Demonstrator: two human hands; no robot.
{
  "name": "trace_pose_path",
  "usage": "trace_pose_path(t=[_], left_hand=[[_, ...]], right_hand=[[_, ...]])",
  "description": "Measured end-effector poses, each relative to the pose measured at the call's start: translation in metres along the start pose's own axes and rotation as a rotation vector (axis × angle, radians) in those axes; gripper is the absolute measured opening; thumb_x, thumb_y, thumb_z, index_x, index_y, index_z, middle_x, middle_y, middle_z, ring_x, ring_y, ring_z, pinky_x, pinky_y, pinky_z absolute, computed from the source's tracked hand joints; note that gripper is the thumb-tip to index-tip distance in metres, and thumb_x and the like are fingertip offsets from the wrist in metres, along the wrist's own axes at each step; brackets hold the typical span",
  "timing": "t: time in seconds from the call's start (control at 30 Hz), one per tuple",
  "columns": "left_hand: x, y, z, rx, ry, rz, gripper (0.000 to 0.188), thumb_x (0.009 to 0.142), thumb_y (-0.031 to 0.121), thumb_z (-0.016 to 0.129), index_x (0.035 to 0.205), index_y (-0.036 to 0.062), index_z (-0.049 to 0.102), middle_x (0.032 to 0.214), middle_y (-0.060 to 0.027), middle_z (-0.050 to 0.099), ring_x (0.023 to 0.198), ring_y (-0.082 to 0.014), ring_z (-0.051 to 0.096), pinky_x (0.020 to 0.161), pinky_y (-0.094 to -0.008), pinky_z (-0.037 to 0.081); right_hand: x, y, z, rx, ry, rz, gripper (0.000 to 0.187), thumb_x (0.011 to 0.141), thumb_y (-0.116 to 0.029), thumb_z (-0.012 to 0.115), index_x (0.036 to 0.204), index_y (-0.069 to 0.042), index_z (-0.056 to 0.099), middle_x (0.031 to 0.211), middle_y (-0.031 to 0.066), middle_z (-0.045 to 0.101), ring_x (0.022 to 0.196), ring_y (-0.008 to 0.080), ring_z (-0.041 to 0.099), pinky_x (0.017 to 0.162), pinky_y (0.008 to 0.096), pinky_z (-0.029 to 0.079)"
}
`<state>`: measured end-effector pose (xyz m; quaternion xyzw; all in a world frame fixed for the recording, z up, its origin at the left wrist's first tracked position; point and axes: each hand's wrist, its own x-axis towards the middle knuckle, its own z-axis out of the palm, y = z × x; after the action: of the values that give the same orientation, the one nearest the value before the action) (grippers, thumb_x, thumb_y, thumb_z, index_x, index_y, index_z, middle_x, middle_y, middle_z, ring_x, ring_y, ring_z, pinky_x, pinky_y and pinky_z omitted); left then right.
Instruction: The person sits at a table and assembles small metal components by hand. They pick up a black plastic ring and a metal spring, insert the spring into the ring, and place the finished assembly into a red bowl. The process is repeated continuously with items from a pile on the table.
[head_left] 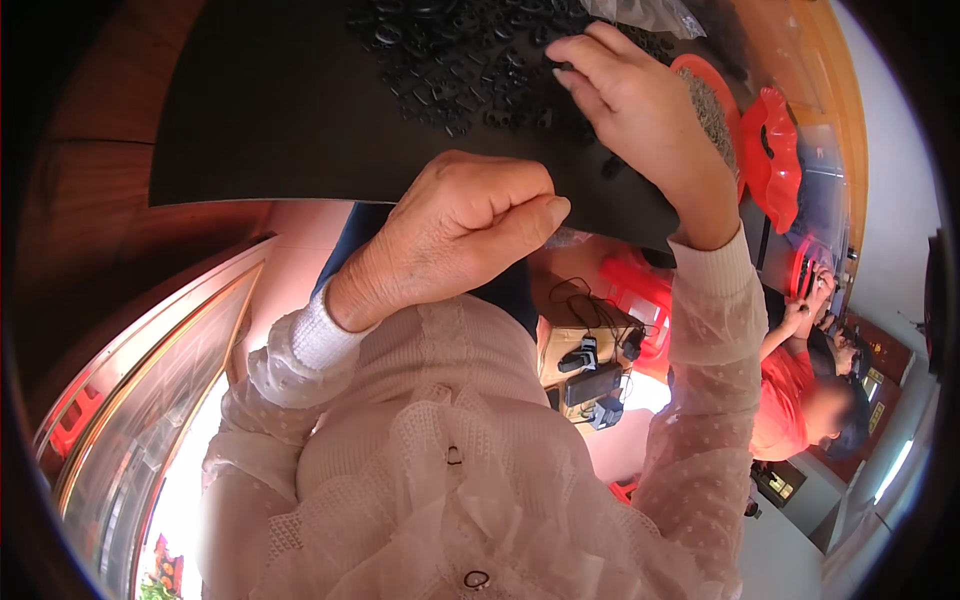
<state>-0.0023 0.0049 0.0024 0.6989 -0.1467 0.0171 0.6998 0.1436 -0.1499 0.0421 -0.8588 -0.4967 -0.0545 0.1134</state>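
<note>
Saw matte black tabletop [270,130], pale wall [895,130]. Small glossy black pieces [450,75] lay heaped. Left hand [465,220] fisted, right hand [640,105] half-curled; I couldn't tell contents.

Wearing a cream ribbed top [420,365] with ruffled front [440,490], small dark loops [487,580], sheer dotted sleeves [708,400], ribbed cuffs [718,265] and dark blue bottoms [358,238].
</note>
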Motion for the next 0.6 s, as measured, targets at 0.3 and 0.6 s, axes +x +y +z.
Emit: trace_pose_path(t=[0.3, 0.6], left_hand=[[0.002, -0.003, 0.002, 0.0, -0.001, 0.003, 0.024, 0.094, 0.013, 0.056, 0.073, 0.0007, 0.053, 0.06, -0.0003, 0.048, 0.055, -0.006, 0.041, 0.049, -0.0247, 0.034], [0.001, 0.001, 0.002, -0.122, 0.117, -0.149, 0.018, 0.097, 0.019, 0.053, 0.088, 0.0033, 0.056, 0.072, 0.0021, 0.055, 0.06, -0.004, 0.043, 0.052, -0.0205, 0.035]], right_hand=[[0.009, -0.005, 0.006, -0.319, -0.085, -0.153, 0.011, 0.077, -0.002, 0.06, 0.082, -0.004, 0.051, 0.084, 0.0093, 0.055, 0.071, 0.0329, 0.06, 0.055, 0.0428, 0.047], [-0.007, -0.019, -0.017, -0.003, -0.082, -0.057, 0.009, 0.075, -0.008, 0.059, 0.076, -0.002, 0.052, 0.078, 0.0124, 0.058, 0.07, 0.0353, 0.06, 0.057, 0.044, 0.048]])
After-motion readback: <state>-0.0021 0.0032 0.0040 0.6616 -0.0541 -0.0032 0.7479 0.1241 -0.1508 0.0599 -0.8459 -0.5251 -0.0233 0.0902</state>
